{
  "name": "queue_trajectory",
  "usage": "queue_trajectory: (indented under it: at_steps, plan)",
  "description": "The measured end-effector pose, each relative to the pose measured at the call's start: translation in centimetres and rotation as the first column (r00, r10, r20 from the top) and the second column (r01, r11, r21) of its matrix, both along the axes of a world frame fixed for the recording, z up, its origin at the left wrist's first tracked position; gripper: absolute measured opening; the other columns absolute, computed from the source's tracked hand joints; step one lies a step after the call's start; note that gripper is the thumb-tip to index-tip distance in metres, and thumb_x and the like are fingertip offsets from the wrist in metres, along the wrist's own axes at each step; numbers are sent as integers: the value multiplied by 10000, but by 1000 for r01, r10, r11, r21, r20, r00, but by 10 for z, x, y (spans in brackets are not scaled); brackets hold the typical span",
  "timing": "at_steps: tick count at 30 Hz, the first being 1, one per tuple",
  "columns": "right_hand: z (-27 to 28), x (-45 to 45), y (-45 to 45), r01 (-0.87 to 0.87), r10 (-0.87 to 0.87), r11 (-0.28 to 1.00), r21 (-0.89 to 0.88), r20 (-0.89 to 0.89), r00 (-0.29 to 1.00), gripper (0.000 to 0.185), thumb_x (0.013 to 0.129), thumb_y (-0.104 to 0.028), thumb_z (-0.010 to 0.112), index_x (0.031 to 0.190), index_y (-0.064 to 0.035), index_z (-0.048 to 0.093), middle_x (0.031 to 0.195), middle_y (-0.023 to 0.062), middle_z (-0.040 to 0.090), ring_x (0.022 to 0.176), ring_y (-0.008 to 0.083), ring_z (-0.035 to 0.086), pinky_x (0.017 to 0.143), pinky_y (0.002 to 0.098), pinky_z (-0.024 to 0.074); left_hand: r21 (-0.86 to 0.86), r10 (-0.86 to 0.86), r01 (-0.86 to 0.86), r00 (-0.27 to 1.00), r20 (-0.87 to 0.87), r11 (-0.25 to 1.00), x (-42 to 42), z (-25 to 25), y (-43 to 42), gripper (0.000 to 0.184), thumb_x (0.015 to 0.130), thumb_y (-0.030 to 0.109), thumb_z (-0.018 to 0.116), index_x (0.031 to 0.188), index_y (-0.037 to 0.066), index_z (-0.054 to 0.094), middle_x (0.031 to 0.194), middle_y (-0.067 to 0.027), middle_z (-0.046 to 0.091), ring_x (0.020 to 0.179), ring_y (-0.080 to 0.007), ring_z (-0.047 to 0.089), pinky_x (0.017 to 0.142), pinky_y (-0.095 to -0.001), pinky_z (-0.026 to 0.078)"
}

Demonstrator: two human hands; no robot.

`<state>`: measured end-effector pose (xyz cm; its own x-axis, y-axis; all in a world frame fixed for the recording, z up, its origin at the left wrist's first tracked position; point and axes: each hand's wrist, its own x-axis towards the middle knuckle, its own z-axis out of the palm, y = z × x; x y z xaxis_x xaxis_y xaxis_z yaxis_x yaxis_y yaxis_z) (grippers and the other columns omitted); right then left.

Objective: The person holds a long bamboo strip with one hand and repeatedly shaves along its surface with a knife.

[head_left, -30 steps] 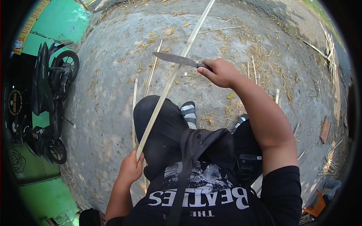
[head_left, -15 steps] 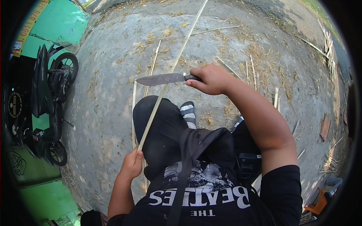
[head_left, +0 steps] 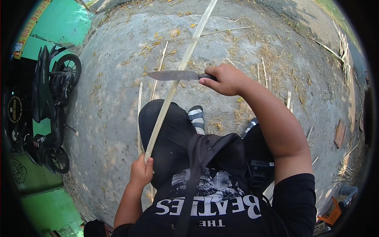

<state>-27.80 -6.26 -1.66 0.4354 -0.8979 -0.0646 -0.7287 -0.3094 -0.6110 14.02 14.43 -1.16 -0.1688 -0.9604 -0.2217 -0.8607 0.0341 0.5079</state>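
A long pale bamboo strip slants across my bent knee and runs up to the top edge of the head view. My left hand is closed around its near end, beside my thigh. In my right hand is the dark handle of a knife. The broad, dull blade points left and crosses over the strip just beyond my knee. Whether the edge touches the strip I cannot tell. Other thin strips lie on the ground left of my knee.
Bamboo pieces, shavings and yellow leaves are scattered over the concrete ground. A black motorcycle stands at the left by a green wall. A bundle of sticks lies far right, an orange crate at lower right.
The bamboo strip has turned so that a wider face shows. The knife and my right hand have shifted slightly right and away from me. My left hand keeps its hold.
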Motion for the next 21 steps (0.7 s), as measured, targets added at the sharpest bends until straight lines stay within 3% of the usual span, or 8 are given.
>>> queue_trajectory:
  at_steps: [1,5,8,13,16,17,21]
  plan:
    - [4,-6,-4,52,-54,996,72,33,998,579,1020,-577,525,995,-24,695,821,239,689,845,438,682,771,526,521,-28,-4,4,1000,12,1000,-2,-1,1,505,1069,470,505,933,-11,582,607,-193,620,619,-443,672,557,-477,505]
    - [0,-4,-4,27,-35,995,92,85,996,581,1021,-574,524,983,-21,700,843,244,694,863,441,683,785,520,522,-91,-28,35,997,79,995,-1,-2,-1,490,1061,466,523,939,-4,591,561,-135,625,588,-403,688,562,-474,535]
    - [6,10,4,-60,61,997,41,-13,998,584,1021,-577,522,993,-25,712,869,244,700,877,432,687,793,514,523,-101,-22,28,998,67,995,-1,-6,-1,502,1055,483,527,944,-3,588,598,-174,628,618,-432,682,565,-490,523]
    - [2,-4,-9,51,-65,978,202,65,996,603,1021,-584,522,1057,-15,717,871,230,705,887,415,695,801,499,524,-132,-31,43,995,96,990,4,-11,-6,520,1042,505,538,949,-4,579,681,-245,631,670,-494,652,573,-528,499]
    - [2,-3,-9,74,-79,982,173,23,997,601,1024,-581,519,1050,-14,719,871,230,706,891,409,698,798,495,524,-138,-30,46,993,112,989,6,-5,-10,518,1041,506,539,955,-4,577,698,-255,632,680,-509,641,581,-541,492]
    - [-3,0,-8,56,-67,986,159,65,996,595,1025,-579,514,1054,-22,724,890,235,709,908,412,698,807,505,526,-136,-36,53,992,122,989,6,-4,-11,516,1041,504,539,958,-4,576,699,-255,632,681,-511,639,584,-544,491]
    - [12,18,10,-89,102,985,151,-77,992,615,1015,-601,508,1068,-28,728,924,240,715,941,431,690,829,522,532,-136,-60,77,990,130,988,8,2,-13,500,1049,490,531,963,-1,571,704,-256,633,691,-516,637,590,-546,489]
